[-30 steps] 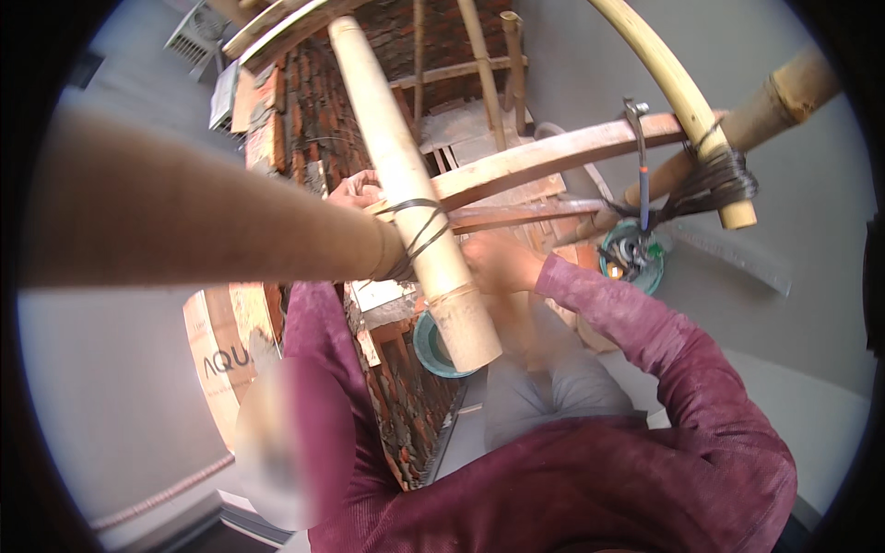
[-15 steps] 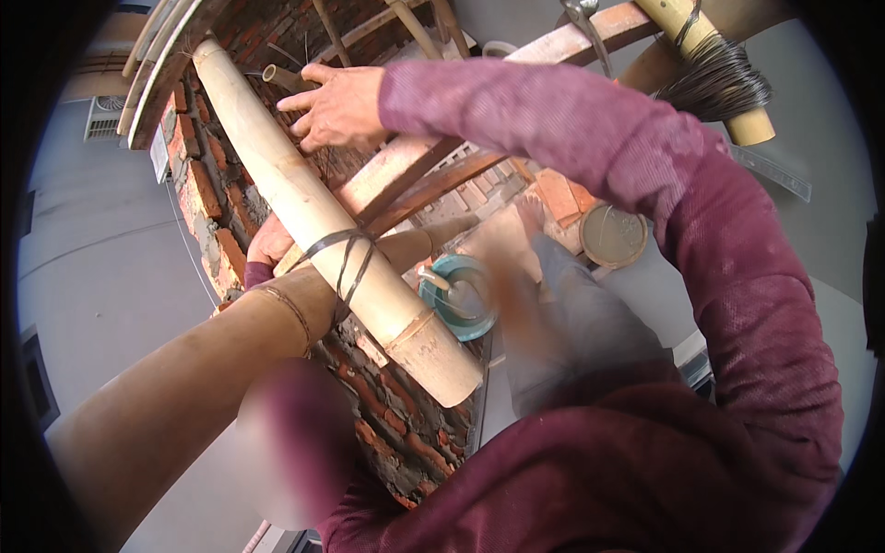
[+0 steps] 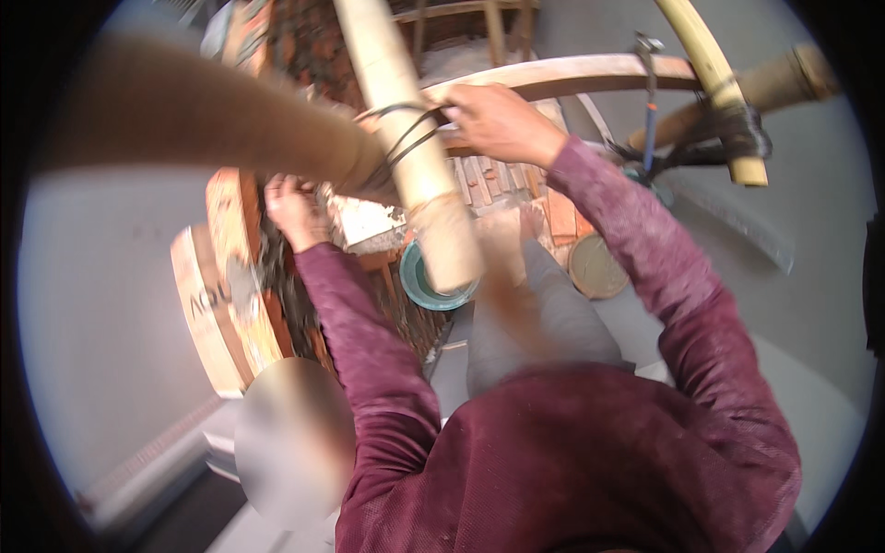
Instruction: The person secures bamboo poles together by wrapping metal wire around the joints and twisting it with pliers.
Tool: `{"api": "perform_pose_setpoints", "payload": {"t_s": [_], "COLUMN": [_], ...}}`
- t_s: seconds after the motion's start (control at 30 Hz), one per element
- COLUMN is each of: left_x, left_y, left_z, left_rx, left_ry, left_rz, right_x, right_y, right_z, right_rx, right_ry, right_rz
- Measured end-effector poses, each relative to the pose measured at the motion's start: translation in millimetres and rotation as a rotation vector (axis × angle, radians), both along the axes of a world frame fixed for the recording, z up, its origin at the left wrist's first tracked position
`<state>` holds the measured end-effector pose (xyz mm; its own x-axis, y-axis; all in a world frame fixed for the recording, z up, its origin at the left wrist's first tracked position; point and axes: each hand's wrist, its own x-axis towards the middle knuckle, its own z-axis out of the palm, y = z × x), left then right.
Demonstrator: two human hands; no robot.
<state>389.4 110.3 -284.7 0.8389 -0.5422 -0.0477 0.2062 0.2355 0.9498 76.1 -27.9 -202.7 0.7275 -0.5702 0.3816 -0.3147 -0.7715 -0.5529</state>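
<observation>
From here, the right hand (image 3: 502,120) is nearer the dark cord (image 3: 433,116) looped around the pale bamboo pole (image 3: 389,83), its bent fingers meeting it from the right; whether they grip, I can't tell. The pole slants toward the body. Beside the brick wall (image 3: 279,264), the left hand (image 3: 295,214) is half-curled, its grasp unclear.

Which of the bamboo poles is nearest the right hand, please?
The pale central pole: the right hand is at its dark binding. The other pale pole and a brown one lie farther right; the thick brown pole extends from the left.
</observation>
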Motion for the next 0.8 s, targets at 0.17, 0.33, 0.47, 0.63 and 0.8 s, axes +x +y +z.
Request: {"api": "perform_pose_setpoints", "payload": {"t_s": [0.17,0.33,0.47,0.63,0.8], "left_x": [-143.7,-190.7,-186.4,-192.4,-190.9], "left_y": [63.2,53.0,53.6,50.6,52.9], "left_z": [4.0,14.5,-8.2,-2.3,-0.5], "left_rx": [0.062,-0.172,-0.116,0.218,0.319], "left_ry": [0.464,0.538,0.399,-0.202,-0.532], "left_rz": [-0.326,-0.346,-0.281,-0.077,0.067], "right_x": [-8.8,2.7,23.0,36.9,35.2], "right_y": [49.2,58.6,80.3,47.7,38.6], "right_z": [-39.5,-62.1,-28.7,-98.2,-117.6], "right_rx": [1.155,1.091,1.277,1.505,1.639], "right_ry": [-0.386,-0.304,-0.256,-0.402,-0.559], "right_rz": [-0.064,0.049,-0.030,0.094,0.184]}}
